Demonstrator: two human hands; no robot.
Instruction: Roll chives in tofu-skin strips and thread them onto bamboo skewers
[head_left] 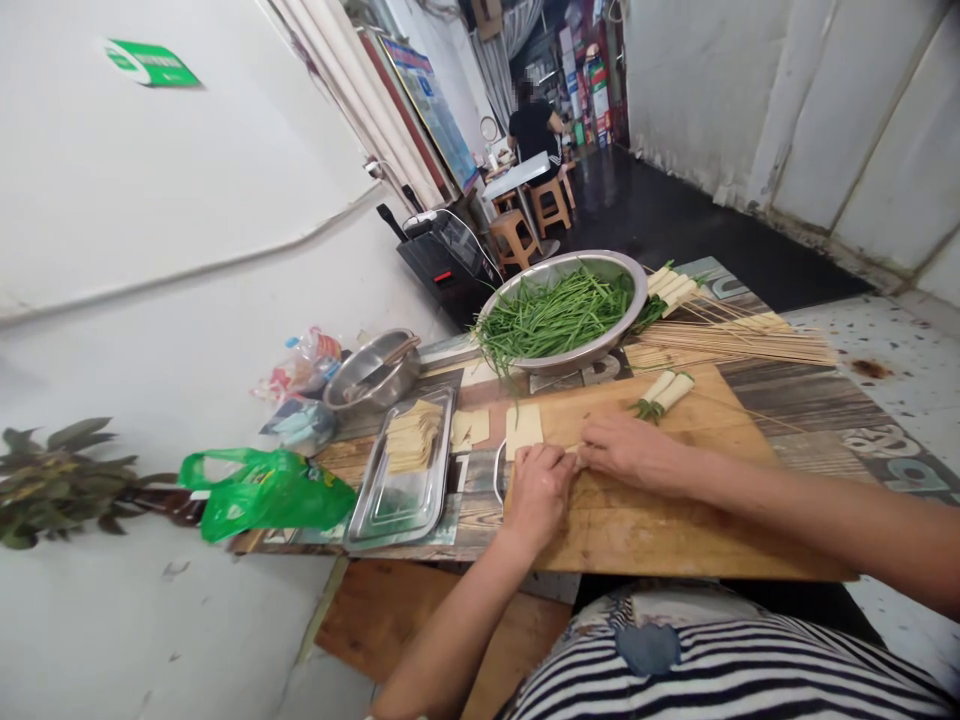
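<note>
My left hand and my right hand come together over the wooden cutting board. Their fingers are bent and closed around a pale tofu sheet, which they mostly hide. A flat square tofu sheet lies just beyond my left fingers. Past my right hand, finished tofu rolls with green chive ends rest on the board. More flat tofu sheets are piled in a metal tray on the left, with loose pieces beside it.
A big metal bowl of chives stands behind the board. To its right are skewered rolls and bamboo skewers. A smaller metal bowl and a green plastic bag sit left. A person sits at a far table.
</note>
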